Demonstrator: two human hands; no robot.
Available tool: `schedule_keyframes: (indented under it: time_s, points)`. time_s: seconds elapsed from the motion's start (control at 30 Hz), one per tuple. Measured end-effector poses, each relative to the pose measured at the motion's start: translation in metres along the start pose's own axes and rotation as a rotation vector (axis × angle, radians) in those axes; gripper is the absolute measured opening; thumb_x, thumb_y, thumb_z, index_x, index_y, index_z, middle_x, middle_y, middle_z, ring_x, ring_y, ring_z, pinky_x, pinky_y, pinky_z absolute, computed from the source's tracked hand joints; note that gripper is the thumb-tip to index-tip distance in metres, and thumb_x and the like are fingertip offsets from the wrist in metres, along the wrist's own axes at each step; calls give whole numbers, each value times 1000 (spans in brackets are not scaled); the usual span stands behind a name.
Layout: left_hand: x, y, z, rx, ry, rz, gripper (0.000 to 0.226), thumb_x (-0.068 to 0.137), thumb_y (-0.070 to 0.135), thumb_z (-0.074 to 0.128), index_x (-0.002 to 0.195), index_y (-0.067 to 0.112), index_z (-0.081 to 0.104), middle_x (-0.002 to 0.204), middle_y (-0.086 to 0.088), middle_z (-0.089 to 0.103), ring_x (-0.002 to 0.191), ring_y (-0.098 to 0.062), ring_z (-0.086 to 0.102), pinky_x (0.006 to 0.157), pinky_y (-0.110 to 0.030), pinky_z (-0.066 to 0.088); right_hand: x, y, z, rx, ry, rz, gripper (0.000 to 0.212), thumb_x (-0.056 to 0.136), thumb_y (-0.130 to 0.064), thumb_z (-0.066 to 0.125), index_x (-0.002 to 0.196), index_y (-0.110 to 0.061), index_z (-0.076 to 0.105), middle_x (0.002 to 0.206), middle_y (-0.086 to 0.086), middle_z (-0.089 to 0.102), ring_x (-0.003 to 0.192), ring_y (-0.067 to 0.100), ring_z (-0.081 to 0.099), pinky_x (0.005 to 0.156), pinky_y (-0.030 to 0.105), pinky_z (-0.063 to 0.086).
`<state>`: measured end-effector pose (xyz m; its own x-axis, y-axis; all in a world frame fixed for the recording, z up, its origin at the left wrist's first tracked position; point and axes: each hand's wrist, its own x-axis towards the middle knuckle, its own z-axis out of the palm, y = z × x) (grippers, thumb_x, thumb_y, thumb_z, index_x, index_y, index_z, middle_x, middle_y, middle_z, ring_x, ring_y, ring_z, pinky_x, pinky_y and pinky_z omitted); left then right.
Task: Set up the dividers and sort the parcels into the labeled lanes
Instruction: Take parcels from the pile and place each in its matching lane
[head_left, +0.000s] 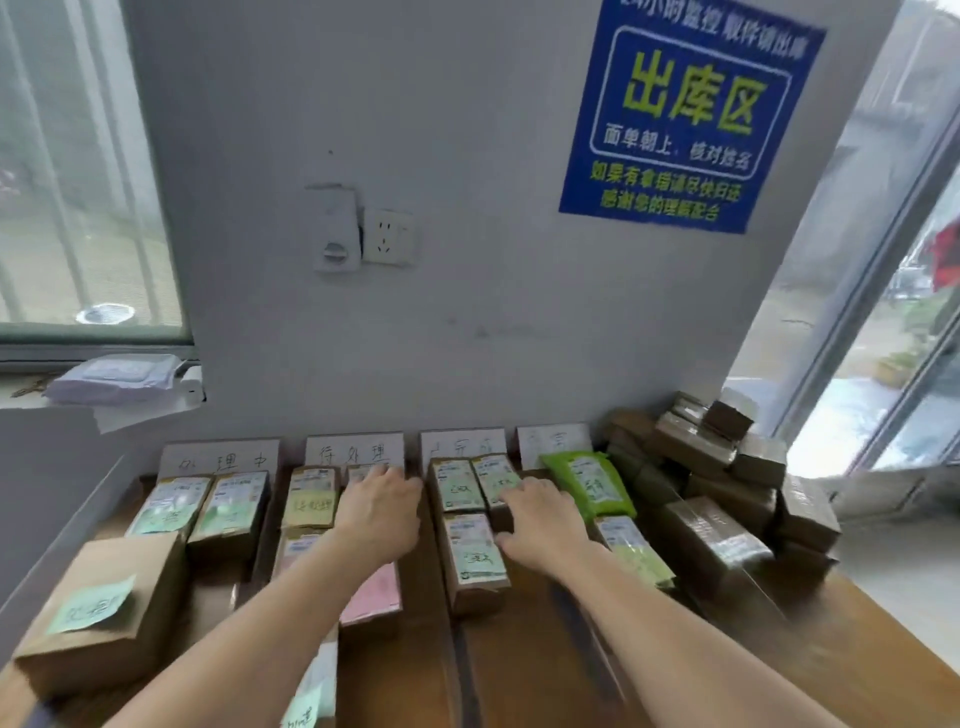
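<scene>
Four white handwritten lane labels (355, 450) lean against the wall above a wooden table (857, 649). Small cardboard parcels with shipping labels lie in rows below them. My left hand (378, 512) rests flat on a parcel in the second lane, fingers reaching the label card. My right hand (540, 525) lies on a parcel (500, 480) in the third lane, fingers spread and slightly bent. A green bag parcel (587, 480) lies in the fourth lane. A pink-labelled parcel (371, 597) sits under my left forearm. Whether either hand grips is unclear.
A larger box with a green sticky note (98, 608) sits at the front left. A stack of taped brown boxes (727, 467) crowds the right end of the table. A wall socket (387, 236) and a blue poster (685, 109) hang above. Windows flank both sides.
</scene>
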<state>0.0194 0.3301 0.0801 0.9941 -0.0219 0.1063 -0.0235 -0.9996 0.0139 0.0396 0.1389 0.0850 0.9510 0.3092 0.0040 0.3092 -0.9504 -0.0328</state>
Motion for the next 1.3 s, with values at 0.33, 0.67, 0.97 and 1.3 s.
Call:
schedule_keyframes:
  time_s: [0.33,0.67,0.97,1.3]
  points:
    - [13,174,10,-75,-13,130,42,95,31,53,136,20,50,136,-3,50,129,-24,43,103,-38,43,-76,173,-9,13,-12,160,50,88,-36,61,134,-19,53,132,7,51,128,29,44,104,40,39]
    - [59,317,25,-120,-40,300,45,96,34,50,138,21,47,136,-3,50,128,-22,43,101,-36,42,-102,308,-4,46,-27,302,50,91,-38,58,138,-23,50,137,5,50,130,26,42,106,40,37]
    - [151,418,41,-140,-82,358,45,97,38,50,138,19,48,137,-3,49,130,-24,42,101,-37,41,-60,422,2,13,-73,382,46,90,-35,57,135,-26,52,133,3,52,126,25,44,103,38,38]
    - [245,488,51,-135,-102,373,41,96,37,52,133,19,52,134,-3,51,127,-23,43,101,-37,41,1,516,15,39,-125,444,52,90,-45,58,138,-26,49,138,2,50,129,23,44,104,37,38]
